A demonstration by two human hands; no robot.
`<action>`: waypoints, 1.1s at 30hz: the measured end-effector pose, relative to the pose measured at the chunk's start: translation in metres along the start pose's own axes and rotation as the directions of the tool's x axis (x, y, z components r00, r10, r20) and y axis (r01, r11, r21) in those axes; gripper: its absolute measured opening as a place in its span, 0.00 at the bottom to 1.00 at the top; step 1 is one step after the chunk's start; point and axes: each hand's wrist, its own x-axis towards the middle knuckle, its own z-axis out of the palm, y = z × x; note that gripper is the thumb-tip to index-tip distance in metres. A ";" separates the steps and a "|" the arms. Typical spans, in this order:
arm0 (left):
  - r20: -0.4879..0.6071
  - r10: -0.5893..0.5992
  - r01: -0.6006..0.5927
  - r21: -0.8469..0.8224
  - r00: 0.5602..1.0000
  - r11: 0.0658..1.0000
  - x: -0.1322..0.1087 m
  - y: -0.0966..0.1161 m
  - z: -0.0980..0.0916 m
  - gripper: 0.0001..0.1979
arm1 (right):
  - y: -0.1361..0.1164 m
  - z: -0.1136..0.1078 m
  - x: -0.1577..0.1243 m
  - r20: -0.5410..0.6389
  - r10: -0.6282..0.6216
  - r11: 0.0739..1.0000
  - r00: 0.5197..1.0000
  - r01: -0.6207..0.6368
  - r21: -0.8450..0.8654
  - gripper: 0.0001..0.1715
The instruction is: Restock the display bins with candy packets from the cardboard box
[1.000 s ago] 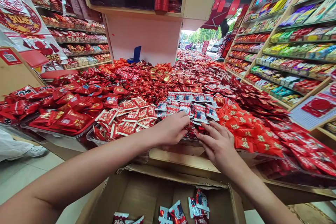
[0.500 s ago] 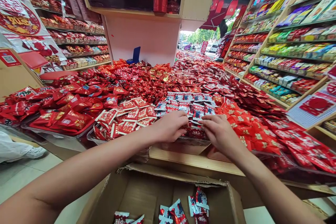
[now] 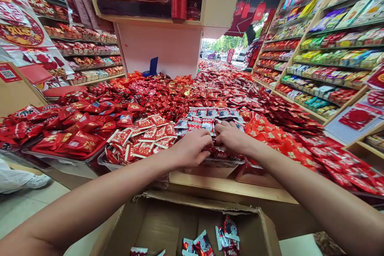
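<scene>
Red-and-silver candy packets [image 3: 199, 124] lie in rows in a clear tray at the front of the display. My left hand [image 3: 195, 148] is over the tray's front part, its fingers curled and closed; what they hold, if anything, is hidden. Close beside it, my right hand [image 3: 229, 138] bends down onto the same packets with its fingers drawn together, their tips hidden among the packets. Below, an open cardboard box [image 3: 162, 220] has several loose packets [image 3: 204, 244] of the same kind in it.
Red-and-cream packets [image 3: 147, 132] fill the tray to the left, orange-red packets [image 3: 270, 138] the one to the right. A wooden ledge [image 3: 228, 184] runs between trays and box. Stocked shelves [image 3: 330, 56] rise at right. A person's shoe [image 3: 37, 181] shows at far left.
My right hand has moved left, close to my left hand, and its fingers have drawn in. My left hand has barely moved. The view has shifted slightly.
</scene>
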 end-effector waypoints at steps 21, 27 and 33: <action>0.062 0.065 -0.064 -0.012 0.996 0.998 0.000 -0.005 -0.007 0.16 | 0.007 0.010 -0.019 -0.240 0.061 0.968 0.969 0.001 0.249 0.10; -0.165 0.149 -0.160 -0.050 0.975 0.986 -0.040 0.027 -0.029 0.16 | -0.043 0.012 -0.085 -0.374 0.277 0.811 0.885 -0.006 0.586 0.09; 0.411 0.070 0.118 -0.415 0.909 0.902 -0.130 0.064 0.027 0.13 | -0.162 0.120 -0.120 0.342 -0.042 0.540 0.939 -0.266 0.799 0.18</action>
